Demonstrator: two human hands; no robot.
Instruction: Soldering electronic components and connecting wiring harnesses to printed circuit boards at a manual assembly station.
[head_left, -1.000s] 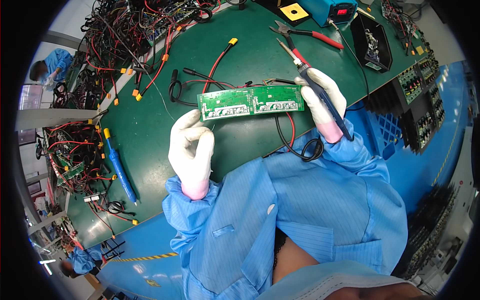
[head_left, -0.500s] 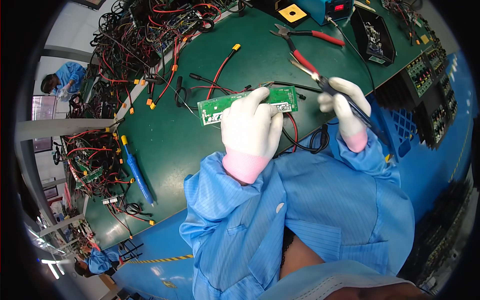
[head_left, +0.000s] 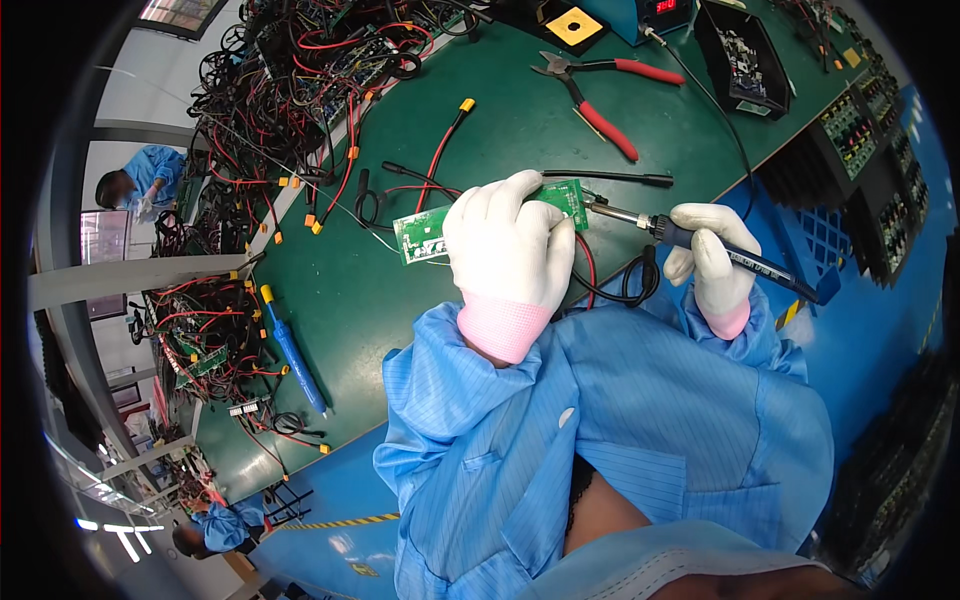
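My left hand [head_left: 508, 240], in a white glove with a pink cuff, is closed over the middle of a long green circuit board [head_left: 420, 232]. Red and black wires trail from the board. In my gloved right hand [head_left: 712, 256] is a soldering iron [head_left: 745, 260], gripped like a pen by its dark handle. Its metal tip points left and reaches the board's right end; whether it touches cannot be made out. Beyond the board, red-handled cutting pliers [head_left: 590, 95] lie spread on the green table [head_left: 370, 310].
Tangled wires and boards [head_left: 300, 110] are heaped at the far left. A blue desoldering pump [head_left: 293, 352] lies on the left. A blue soldering station [head_left: 650, 20], a sponge tray [head_left: 572, 27] and a black parts bin [head_left: 742, 60] stand at the back. Racked boards [head_left: 870, 150] are on the right.
My right hand has lowered the soldering iron from beside the pliers' handle to the board's right end, its tip now pointing left. My left hand keeps its hold on the board.
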